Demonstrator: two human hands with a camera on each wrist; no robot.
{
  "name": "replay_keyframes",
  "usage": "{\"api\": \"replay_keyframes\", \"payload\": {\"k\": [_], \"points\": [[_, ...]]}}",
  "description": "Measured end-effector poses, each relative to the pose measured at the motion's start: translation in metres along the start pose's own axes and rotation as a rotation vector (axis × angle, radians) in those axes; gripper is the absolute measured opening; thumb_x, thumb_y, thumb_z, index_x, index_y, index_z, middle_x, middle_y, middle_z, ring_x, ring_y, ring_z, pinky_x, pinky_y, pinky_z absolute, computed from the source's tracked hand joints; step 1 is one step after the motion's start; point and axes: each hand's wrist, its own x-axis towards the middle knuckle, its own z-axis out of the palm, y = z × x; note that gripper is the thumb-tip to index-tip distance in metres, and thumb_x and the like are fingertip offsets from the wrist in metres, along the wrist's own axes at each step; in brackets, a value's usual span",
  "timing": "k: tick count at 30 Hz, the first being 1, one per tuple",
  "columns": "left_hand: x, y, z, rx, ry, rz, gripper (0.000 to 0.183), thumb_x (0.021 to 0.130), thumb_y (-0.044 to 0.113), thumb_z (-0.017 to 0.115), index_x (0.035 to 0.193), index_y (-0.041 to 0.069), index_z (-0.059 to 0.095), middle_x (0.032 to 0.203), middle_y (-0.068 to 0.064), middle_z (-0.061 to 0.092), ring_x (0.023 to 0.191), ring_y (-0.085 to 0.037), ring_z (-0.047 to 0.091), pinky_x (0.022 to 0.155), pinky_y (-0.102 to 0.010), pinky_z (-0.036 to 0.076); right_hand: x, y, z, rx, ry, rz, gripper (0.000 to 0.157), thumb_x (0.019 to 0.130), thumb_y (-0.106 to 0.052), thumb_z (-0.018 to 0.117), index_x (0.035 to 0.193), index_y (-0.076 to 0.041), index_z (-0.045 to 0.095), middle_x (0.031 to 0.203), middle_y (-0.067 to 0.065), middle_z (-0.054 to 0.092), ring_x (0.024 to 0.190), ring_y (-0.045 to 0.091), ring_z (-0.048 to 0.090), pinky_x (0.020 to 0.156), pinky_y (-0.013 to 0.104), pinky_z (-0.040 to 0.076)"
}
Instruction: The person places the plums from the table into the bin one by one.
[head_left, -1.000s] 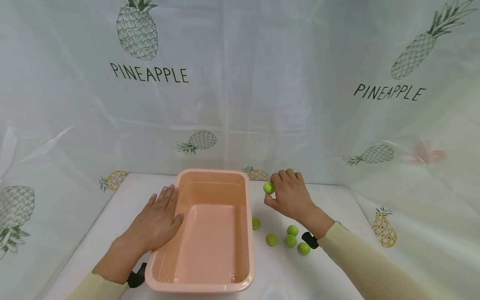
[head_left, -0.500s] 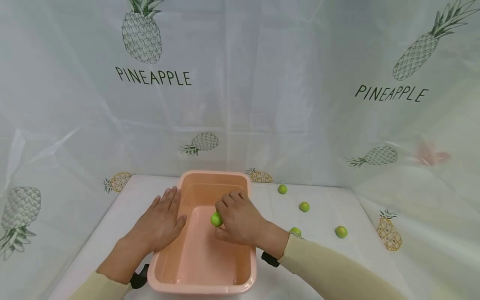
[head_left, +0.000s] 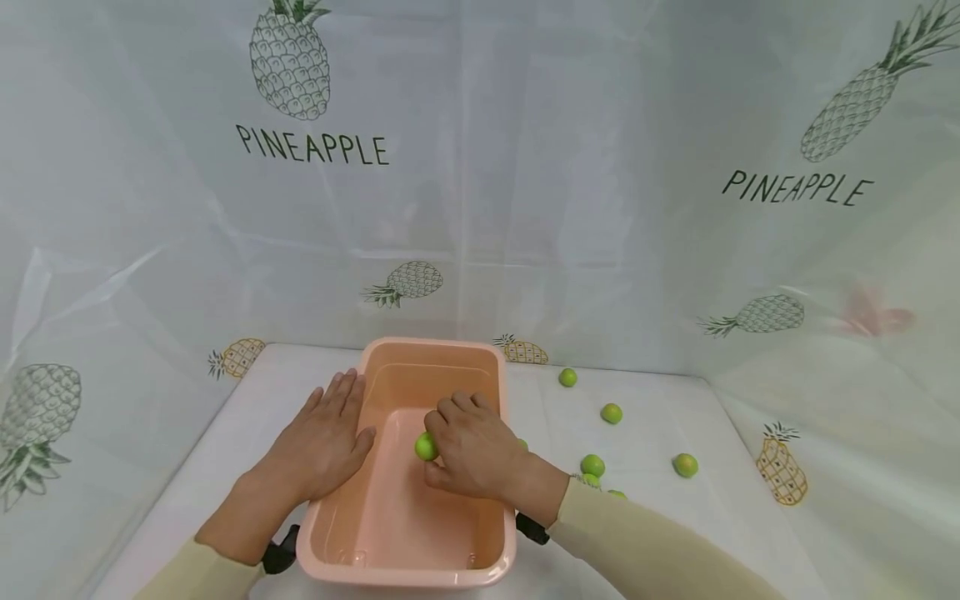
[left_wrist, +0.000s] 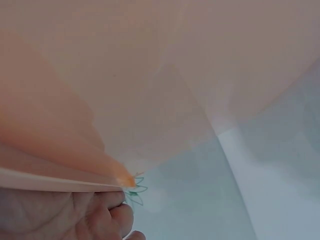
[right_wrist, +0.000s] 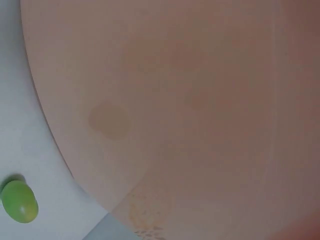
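Observation:
A pale pink rectangular tub point(head_left: 405, 577) stands on the white table. My left hand point(head_left: 322, 446) rests on its left rim with fingers straight. In the left wrist view, the tub's wall fills much of the frame above my fingers point(left_wrist: 107, 215). Over the tub's inside, my right hand point(head_left: 476, 450) holds a small green lime point(head_left: 427, 446) between fingers and thumb. The right wrist view is mostly covered by the tub's wall, which hides that hold; a loose lime point(right_wrist: 20, 201) shows at its lower left.
Several limes lie right of the tub, among them one at the back point(head_left: 567, 377), another lime point(head_left: 612, 413) and a lime farther right point(head_left: 686, 465). My right forearm partly covers others. A pineapple-printed plastic sheet point(head_left: 562, 208) hangs behind and at both sides.
My right hand has carried the lime leftward from beyond the tub's right rim to above its inside, lately shifting only slightly. Limes it had covered now show. My left hand stays on the rim.

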Motion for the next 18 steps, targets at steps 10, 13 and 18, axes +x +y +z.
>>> {"api": "replay_keyframes", "payload": {"k": [10,13,18], "points": [[0.0016,-0.0003,0.0008,0.011,-0.002,-0.001,0.072,0.107,0.03,0.052,0.16,-0.014,0.029,0.167,-0.033,0.029,0.157,-0.05,0.028,0.125,-0.065,0.028,-0.0005,0.0002,0.0026,0.002,-0.029,0.007,0.027,0.09,-0.046,0.065,0.084,-0.022,0.056,0.079,-0.008,0.047,0.076,0.014,0.041,0.07,0.03,0.035],[0.0014,-0.0002,0.0018,0.005,-0.008,-0.005,0.072,0.107,0.03,0.052,0.16,-0.013,0.028,0.168,-0.033,0.029,0.157,-0.05,0.027,0.125,-0.065,0.028,-0.0005,-0.0003,0.003,-0.013,-0.03,0.01,0.027,0.089,-0.047,0.065,0.085,-0.021,0.057,0.079,-0.007,0.048,0.075,0.014,0.041,0.069,0.03,0.034],[0.0016,-0.0001,0.0022,-0.003,-0.017,-0.014,0.073,0.108,0.03,0.051,0.16,-0.013,0.027,0.168,-0.033,0.027,0.157,-0.05,0.026,0.125,-0.065,0.028,-0.0008,-0.0009,0.0035,-0.047,-0.025,0.006,0.029,0.084,-0.045,0.07,0.082,-0.02,0.056,0.076,-0.006,0.047,0.074,0.016,0.041,0.068,0.03,0.029]]}}
